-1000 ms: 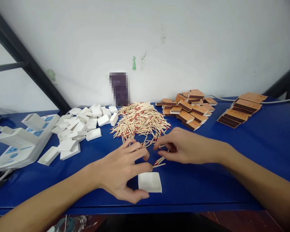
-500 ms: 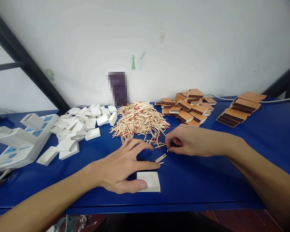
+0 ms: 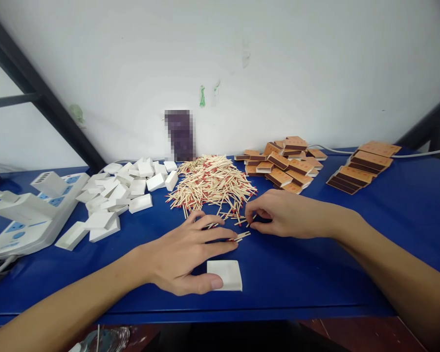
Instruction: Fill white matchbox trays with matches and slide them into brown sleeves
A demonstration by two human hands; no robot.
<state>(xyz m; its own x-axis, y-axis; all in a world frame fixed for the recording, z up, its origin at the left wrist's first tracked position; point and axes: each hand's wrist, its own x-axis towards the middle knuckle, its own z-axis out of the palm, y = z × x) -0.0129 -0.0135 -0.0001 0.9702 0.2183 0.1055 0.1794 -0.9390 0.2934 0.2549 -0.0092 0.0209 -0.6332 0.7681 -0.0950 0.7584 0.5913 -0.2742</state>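
Note:
My left hand [image 3: 185, 256] rests on the blue table [image 3: 315, 274] with fingers spread, its thumb against a white inner matchbox tray [image 3: 225, 275]. Its fingertips touch a few loose matchsticks [image 3: 240, 236]. My right hand [image 3: 278, 215] lies just right of them, thumb and forefinger pinched on a matchstick at the near edge of the big pile of red-tipped matches [image 3: 212, 186].
A heap of white inner trays [image 3: 121, 195] lies at the left, beside a white power strip [image 3: 25, 215]. Orange-brown matchbox sleeves [image 3: 286, 164] are piled behind my right hand, with a neater stack [image 3: 363, 166] farther right. A wall stands behind.
My right hand has drawn back to the pile's edge and pinched a match. My left hand has flattened, its fingers sliding up to the loose matches; its thumb now rests on the tray.

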